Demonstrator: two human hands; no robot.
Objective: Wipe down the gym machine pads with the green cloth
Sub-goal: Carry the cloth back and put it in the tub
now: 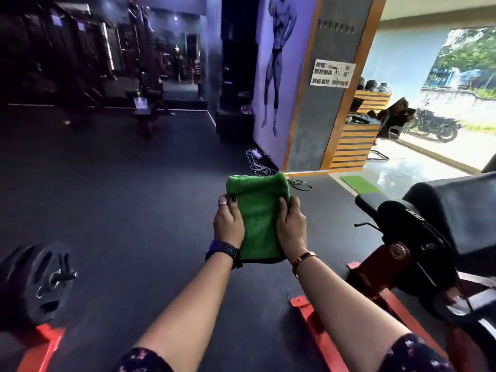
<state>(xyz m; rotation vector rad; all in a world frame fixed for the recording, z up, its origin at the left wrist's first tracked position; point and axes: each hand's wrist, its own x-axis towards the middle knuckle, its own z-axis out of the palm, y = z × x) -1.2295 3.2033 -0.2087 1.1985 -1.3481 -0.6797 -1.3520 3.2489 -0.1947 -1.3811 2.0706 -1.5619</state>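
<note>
Head view, gym floor: dark rubber flooring (134,183) fills most of the scene. The gym machine (418,253) stands on my right, its red frame (316,326) along the floor and its black pads (461,210) well apart from my hands. A weight plate (32,285) sits low on my left. The green cloth (257,218), folded into an oblong, is held in the air before me, between plate and machine, touching no pad. As I judge it, the wiping is not under way; nothing shows whether any pad has been cleaned. Both arms reach straight out. My left hand (229,224) grips the cloth's left edge and my right hand (291,224) its right edge, thumbs on top, fingers wrapped underneath, out of sight. A watch (222,249) and a ring (222,203) are on the left.
</note>
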